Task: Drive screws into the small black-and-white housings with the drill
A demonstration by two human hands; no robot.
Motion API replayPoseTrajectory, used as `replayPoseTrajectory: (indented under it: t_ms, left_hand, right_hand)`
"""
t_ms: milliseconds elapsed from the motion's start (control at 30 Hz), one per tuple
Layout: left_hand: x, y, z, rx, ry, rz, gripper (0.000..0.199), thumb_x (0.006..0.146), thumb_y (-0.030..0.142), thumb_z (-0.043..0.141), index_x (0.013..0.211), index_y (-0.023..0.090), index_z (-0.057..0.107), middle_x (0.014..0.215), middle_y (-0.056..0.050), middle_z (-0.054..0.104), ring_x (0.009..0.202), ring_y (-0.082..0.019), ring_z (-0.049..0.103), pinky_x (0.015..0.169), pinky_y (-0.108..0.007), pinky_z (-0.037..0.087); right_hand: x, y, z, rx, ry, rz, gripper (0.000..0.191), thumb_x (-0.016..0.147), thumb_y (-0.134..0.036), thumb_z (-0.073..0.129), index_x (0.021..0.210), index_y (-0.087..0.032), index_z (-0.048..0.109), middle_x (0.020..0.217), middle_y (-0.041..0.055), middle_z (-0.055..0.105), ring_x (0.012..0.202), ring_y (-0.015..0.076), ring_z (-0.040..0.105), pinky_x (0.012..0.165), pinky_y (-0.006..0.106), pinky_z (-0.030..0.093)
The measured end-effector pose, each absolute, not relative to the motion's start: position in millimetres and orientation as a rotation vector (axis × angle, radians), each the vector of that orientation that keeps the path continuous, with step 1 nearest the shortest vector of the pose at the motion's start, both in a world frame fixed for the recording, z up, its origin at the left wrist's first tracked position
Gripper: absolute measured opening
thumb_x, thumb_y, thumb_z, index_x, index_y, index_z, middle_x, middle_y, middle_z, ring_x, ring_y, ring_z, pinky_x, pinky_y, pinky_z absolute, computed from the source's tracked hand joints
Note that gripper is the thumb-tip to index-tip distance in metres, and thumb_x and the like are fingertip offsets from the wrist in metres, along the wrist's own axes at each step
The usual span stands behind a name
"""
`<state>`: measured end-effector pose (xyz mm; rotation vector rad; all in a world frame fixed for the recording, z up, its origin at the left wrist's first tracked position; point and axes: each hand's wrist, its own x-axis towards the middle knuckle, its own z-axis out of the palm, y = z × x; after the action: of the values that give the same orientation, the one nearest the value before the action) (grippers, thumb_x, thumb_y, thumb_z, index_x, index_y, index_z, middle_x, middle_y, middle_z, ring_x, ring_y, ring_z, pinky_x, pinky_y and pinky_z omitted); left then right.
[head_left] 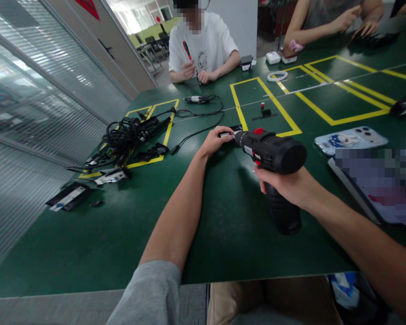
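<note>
My right hand (pixel 284 183) grips the handle of a black cordless drill (pixel 270 149) with red switches, its chuck pointing away to the left. At the drill's tip, my left hand (pixel 216 139) has its fingers closed on a small black part (pixel 225 134), mostly hidden by the fingers and the chuck. Whether the bit touches that part I cannot tell. Just beyond, inside a yellow tape rectangle, lie a small black piece (pixel 266 112) and a tiny red piece (pixel 262 105).
Tangled black cables (pixel 125 135) and black parts lie at the left, near a black box with a white label (pixel 67 197). A pen-like electric tool (pixel 198 99) trails its cord. A phone (pixel 350 139) lies right. Across the table, a person (pixel 203 45) holds a screwdriver (pixel 187 49); another sits farther right.
</note>
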<state>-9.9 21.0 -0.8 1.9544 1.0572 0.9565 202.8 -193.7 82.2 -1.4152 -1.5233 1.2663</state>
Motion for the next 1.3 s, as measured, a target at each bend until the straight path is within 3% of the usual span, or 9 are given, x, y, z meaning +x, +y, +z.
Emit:
replayPoseTrajectory:
  t_ms: [1300]
  left_hand:
    - [-10.0, 22.0, -2.1, 1.970, 1.068, 0.953, 0.027, 0.074, 0.031, 0.067, 0.099, 0.021, 0.071, 0.111, -0.004, 0.068, 0.109, -0.021, 0.059, 0.104, -0.037, 0.042]
  right_hand:
    - [203.5, -192.5, 81.1, -1.398, -1.535, 1.263, 0.013, 0.080, -0.027, 0.062, 0.067, -0.022, 0.062, 0.060, 0.0019, 0.066, 0.056, 0.0187, 0.062, 0.059, 0.035, 0.048]
